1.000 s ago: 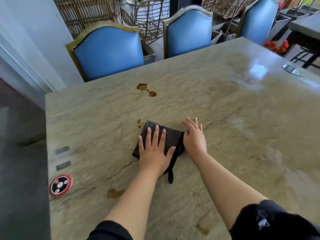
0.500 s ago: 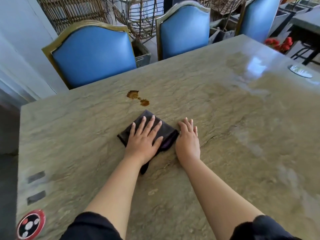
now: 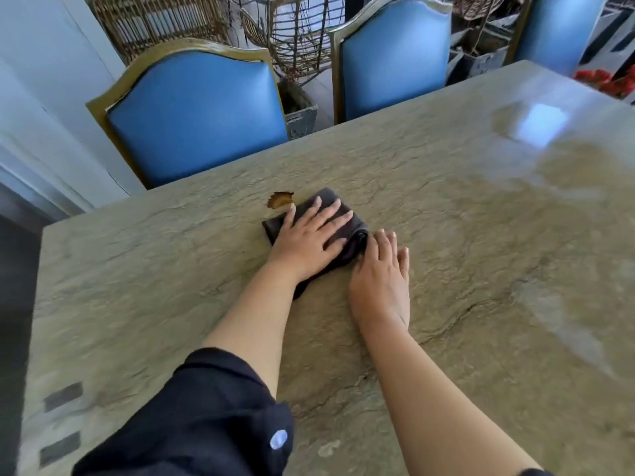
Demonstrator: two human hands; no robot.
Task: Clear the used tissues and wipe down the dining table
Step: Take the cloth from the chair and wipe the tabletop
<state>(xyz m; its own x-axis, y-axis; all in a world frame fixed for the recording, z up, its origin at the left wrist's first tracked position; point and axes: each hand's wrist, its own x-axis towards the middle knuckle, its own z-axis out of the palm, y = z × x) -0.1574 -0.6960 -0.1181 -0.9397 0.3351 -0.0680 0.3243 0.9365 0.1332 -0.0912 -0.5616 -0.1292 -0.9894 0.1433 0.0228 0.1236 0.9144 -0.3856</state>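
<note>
A dark sleeve [image 3: 192,417] covers the person's left upper arm at the near edge of the stone surface [image 3: 481,269], where two dark rectangular marks [image 3: 62,420] sit by the left corner. Both bare forearms reach forward across the veined, beige-green top. The left hand [image 3: 305,235] lies flat, fingers spread, pressing down on a folded dark cloth [image 3: 350,242] in the middle of the surface; it grips nothing, only bears on the fabric. The right hand [image 3: 381,273] rests palm-down just beside it, fingers extended, their tips touching the cloth's rolled right edge. A narrow tail of the cloth shows below the left wrist. At the cloth's far left corner, a brown stain [image 3: 280,200] with ragged edges lies on the stone, touching or nearly touching the fabric. A pale sheen of reflected light crosses the far right of the surface. Beyond the far edge stand blue padded chairs [image 3: 196,115] with gold-coloured frames, wicker furniture [image 3: 154,18] behind them, and red flowers [image 3: 608,80] at the right.
</note>
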